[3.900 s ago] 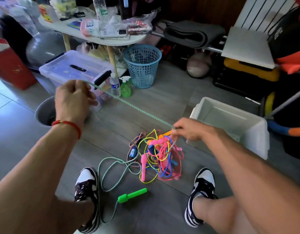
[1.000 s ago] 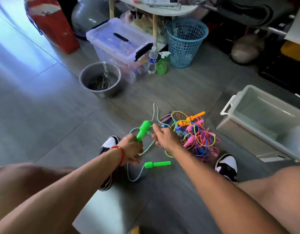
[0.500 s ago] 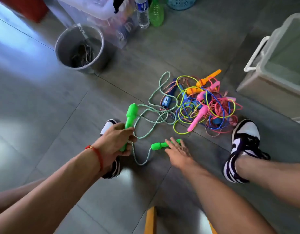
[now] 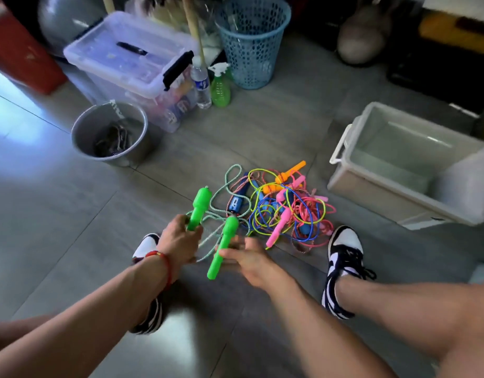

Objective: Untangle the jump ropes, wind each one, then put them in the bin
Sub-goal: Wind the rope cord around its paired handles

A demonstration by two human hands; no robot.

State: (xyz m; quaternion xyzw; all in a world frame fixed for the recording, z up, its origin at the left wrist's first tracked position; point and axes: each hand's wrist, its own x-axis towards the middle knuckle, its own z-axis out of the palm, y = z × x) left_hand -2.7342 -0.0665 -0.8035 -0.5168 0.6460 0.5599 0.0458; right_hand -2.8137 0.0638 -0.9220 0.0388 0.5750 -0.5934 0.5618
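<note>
While the left hand [image 4: 180, 242] grips one green handle [image 4: 197, 208] by its lower end, fingers curled round it, top end pointing up and away, the right hand [image 4: 249, 259] pinches the second green handle [image 4: 221, 248] near its middle between thumb and fingertips; that hand is motion-blurred, so exact finger placement is unclear. The two handles sit side by side, close but apart, both tilted the same way. Green-white cord [image 4: 221, 192] runs from the tops of both handles, loops just beyond the grips and trails under them between the hands. Rest of the jump ropes [image 4: 287, 211] lie in a tangled pile just beyond and to the right of the right hand: pink, yellow, blue cords, orange, pink and blue handles, on the floor [image 4: 71, 214]. The green cord's far loop touches the pile edge; can't tell whether it's still threaded through. Grey bin [image 4: 398, 203] stands further right of the pile, well apart from both hands, open top. Metal bucket [image 4: 110, 132] is beyond the left hand. Shoes [image 4: 344, 252] flank the grips either side.
</note>
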